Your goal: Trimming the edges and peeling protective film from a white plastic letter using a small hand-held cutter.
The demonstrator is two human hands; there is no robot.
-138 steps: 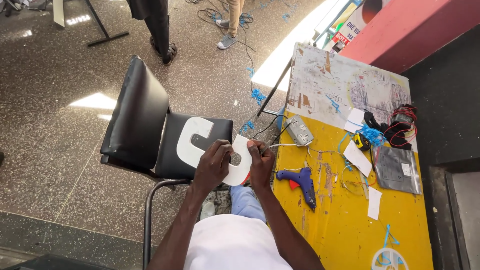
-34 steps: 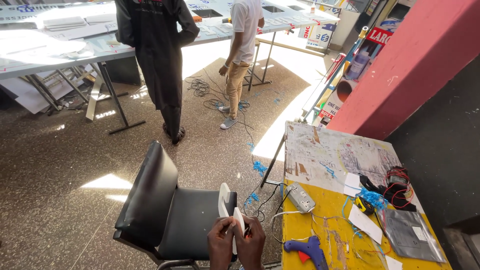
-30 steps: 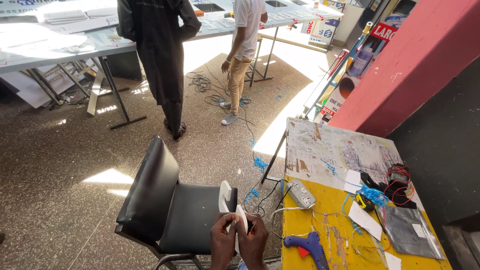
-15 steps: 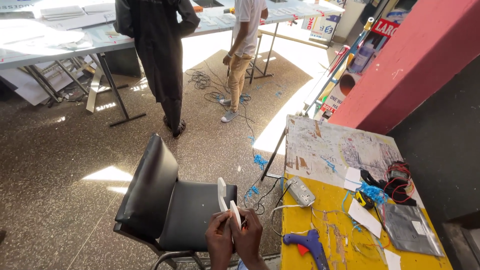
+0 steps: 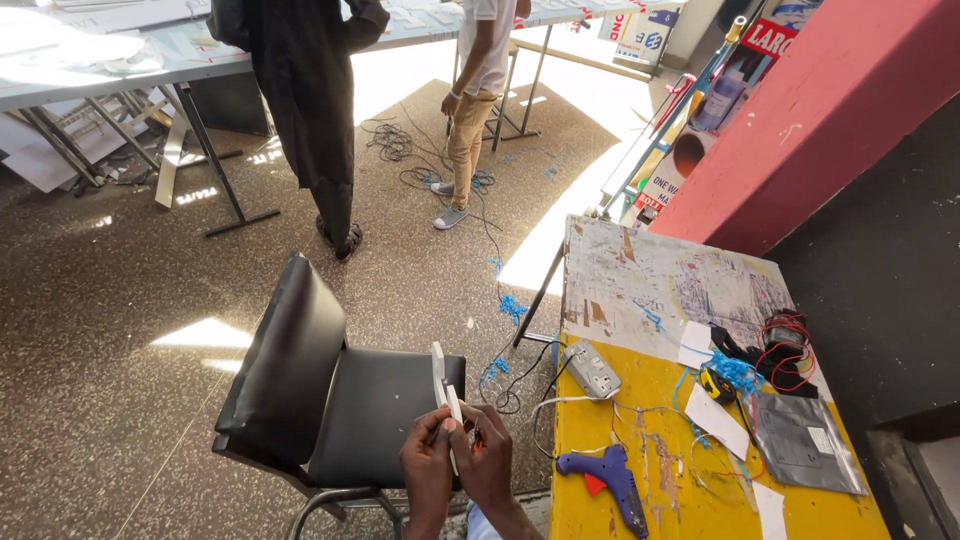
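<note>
Both sets of fingers pinch a flat white curved cut-out piece (image 5: 441, 385), held on edge so that only its thin side shows. The left hand (image 5: 428, 470) grips its lower end with thumb and fingertips closed on it, and the right hand (image 5: 487, 462) closes on the same end from the right, the two hands touching each other. The piece rises from the fingers over the seat of a black padded chair with a metal frame (image 5: 330, 400), near the bottom middle of the view.

Just right of the hands stands a yellow paint-stained worktable (image 5: 640, 480). On its near edge lies a blue hot-glue gun with a red trigger (image 5: 608, 478); farther along sit a grey power strip (image 5: 592, 370) with its cable trailing off the left edge, slips of white paper (image 5: 716, 420), a grey plastic pouch (image 5: 800, 442) and a coil of red and black wire (image 5: 785, 345) (nothing here serves as a container with contents that can be made out). A red wall (image 5: 820, 120) runs along the far right.

Far across the speckled floor (image 5: 120, 290), two other people stand at long tables, one in a dark robe (image 5: 305, 90), one in tan trousers (image 5: 470, 135); both are cut off above the shoulders. The person's own forearms leave the bottom edge, and the piece's full outline cannot be seen.
</note>
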